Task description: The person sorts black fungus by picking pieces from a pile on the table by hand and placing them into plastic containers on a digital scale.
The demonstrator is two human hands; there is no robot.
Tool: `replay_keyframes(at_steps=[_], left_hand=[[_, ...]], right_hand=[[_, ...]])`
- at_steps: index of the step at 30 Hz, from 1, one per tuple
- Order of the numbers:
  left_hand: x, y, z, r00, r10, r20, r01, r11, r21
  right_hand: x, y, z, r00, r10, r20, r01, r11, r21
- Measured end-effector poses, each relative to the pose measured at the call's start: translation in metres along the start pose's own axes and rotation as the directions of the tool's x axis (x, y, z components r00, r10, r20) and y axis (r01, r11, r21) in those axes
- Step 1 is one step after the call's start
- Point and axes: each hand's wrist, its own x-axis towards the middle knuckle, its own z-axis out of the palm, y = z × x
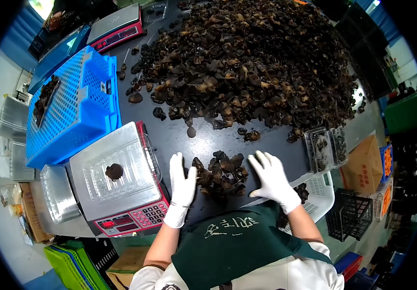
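A small heap of dark wood ear mushrooms (220, 175) lies on the dark table between my two white-gloved hands. My left hand (182, 181) is open at the left side of the heap, fingers stretched out and thumb close to the nearest pieces. To the right, my right hand (272, 178) is open with its fingers spread, a little apart from the heap. Beside my left hand stands a red scale (131, 217) with a metal plate. On that plate rests a clear plastic tray (126, 157) with one wood ear piece (114, 171) in it.
A large pile of wood ear mushrooms (247, 63) covers the far table. Blue crates (68, 140) and a second scale (116, 36) stand at left. Clear boxes (318, 150) sit at the right edge, above a white basket (325, 195). Another person's hand (56, 19) shows at top left.
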Motion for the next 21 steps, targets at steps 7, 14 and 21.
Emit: replay_keyframes(at_steps=[7,14,21], left_hand=[[-0.020,0.058,0.003,0.897,0.314,0.310,-0.405,0.866,0.294],[-0.035,0.035,0.021,0.869,0.455,0.193,-0.494,0.802,0.335],[-0.017,0.041,0.030,0.909,0.380,0.171,-0.415,0.863,0.287]], right_hand=[[0.062,-0.030,0.013,0.904,-0.371,-0.214,0.394,0.916,0.079],[0.054,-0.023,0.037,0.829,-0.491,-0.270,0.528,0.845,0.087],[0.014,-0.016,0.055,0.847,-0.413,-0.334,0.465,0.881,0.088]])
